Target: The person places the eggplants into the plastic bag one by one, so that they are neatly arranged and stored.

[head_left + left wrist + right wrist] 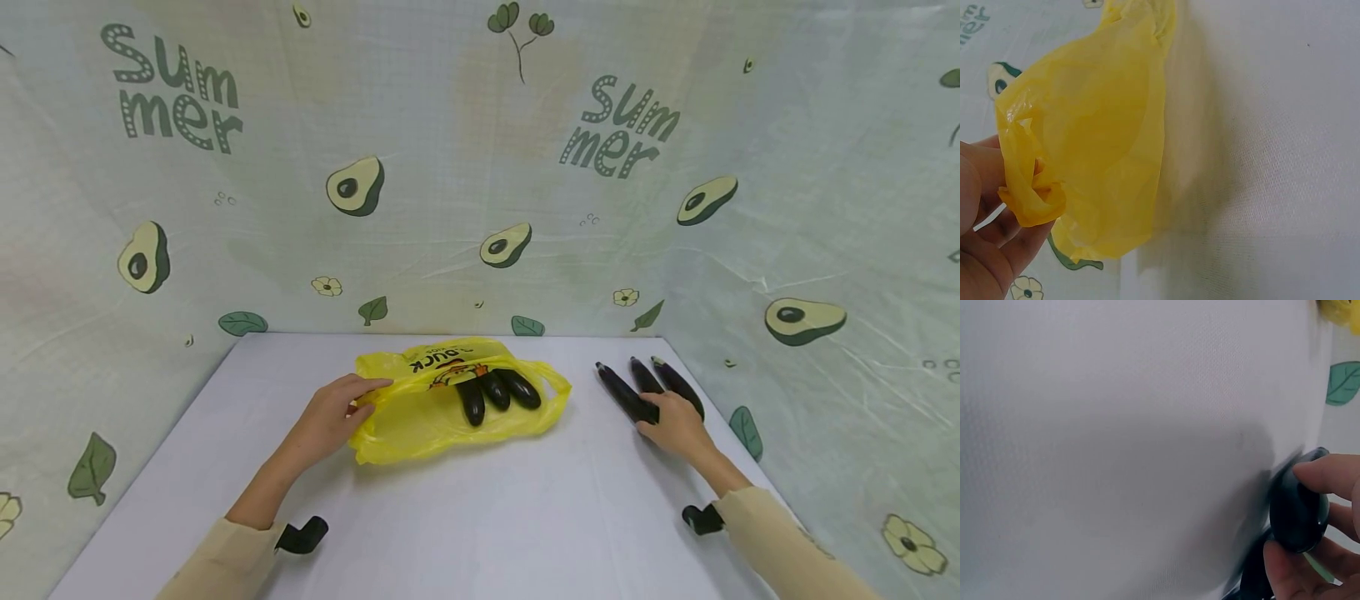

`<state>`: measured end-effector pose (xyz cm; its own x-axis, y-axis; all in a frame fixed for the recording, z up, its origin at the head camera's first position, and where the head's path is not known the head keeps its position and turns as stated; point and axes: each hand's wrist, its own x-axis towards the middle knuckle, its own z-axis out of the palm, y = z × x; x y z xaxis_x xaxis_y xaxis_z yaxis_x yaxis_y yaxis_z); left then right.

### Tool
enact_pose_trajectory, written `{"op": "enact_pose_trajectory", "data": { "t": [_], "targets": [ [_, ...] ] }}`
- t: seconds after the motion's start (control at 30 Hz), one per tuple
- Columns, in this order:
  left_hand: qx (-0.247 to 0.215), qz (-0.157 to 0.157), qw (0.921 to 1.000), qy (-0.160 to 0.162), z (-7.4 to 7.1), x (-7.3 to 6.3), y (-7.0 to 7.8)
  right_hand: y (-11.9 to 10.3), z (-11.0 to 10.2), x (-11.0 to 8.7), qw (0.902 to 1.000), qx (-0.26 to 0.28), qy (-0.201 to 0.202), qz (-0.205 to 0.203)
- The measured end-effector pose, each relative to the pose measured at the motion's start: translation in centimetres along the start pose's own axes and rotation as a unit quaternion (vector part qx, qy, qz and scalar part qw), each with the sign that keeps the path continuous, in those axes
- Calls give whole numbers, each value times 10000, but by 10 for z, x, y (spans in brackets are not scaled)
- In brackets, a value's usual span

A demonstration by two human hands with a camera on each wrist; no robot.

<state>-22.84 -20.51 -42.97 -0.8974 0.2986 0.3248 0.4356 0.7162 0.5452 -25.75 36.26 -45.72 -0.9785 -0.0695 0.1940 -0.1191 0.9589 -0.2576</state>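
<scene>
My left hand (pixel 330 417) pinches the left end of a yellow plastic bag (pixel 420 421), its film bunched between thumb and fingers in the left wrist view. The bag lies on its side with black print on its upper layer. Three dark, glossy eggplants (pixel 497 390) lie in it, their rounded ends showing and the rest under the film. My right hand (pixel 675 425) holds the near end of the leftmost of three more eggplants (pixel 621 392) at the table's right. In the right wrist view, thumb and fingers are around this eggplant (pixel 1297 515).
Close beside the held eggplant lie a middle eggplant (pixel 643 375) and a right-hand eggplant (pixel 681 388), near the right edge of the white table (pixel 480 517). A cloth with avocado prints (pixel 420 275) hangs behind and along both sides.
</scene>
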Motion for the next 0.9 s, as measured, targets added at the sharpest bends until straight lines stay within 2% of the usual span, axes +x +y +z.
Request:
{"op": "enact_pose_trajectory", "data": {
  "t": [0.5,0.9],
  "targets": [
    [24,-35,10000,-4,0,-1,2,-4,-4,0,9991,118,-390,-112],
    [-10,15,10000,27,0,-1,2,-15,-3,-3,9984,483,-231,-179]
  ]
}}
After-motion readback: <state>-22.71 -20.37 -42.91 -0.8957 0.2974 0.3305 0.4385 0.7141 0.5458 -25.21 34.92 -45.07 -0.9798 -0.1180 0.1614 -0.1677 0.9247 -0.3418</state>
